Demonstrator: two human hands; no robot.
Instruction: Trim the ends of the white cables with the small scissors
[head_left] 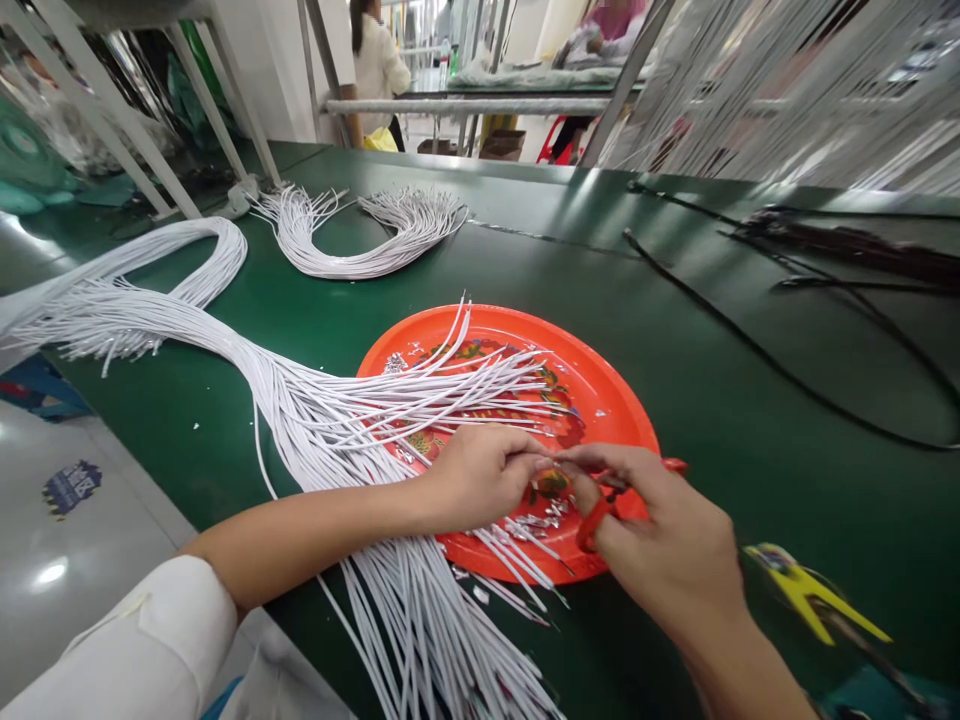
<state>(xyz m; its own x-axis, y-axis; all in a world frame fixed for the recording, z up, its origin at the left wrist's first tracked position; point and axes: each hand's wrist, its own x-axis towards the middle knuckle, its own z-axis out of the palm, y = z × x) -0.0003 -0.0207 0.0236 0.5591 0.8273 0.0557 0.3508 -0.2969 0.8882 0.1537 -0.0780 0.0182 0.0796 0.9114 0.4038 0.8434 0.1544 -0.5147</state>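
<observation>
Over the red tray (622, 400), my left hand (487, 475) is closed in a pinch on the end of a white cable, mostly hidden by the fingers. My right hand (660, 530) meets it fingertip to fingertip and holds red-handled scissors (595, 522); their blades are hidden behind the fingers. A thick bundle of white cables (300, 410) runs from the left across the tray, with loose ends fanned out on it. More cables of the bundle hang toward me below my left forearm. Small silvery scraps (551, 515) lie scattered on the tray.
Two more white cable bundles (360, 262) (202, 240) lie curved on the green table (300, 320). Yellow-handled pliers (814, 595) are at the right, black cables (750, 335) behind them. Metal racks (480, 106) and two people are at the back.
</observation>
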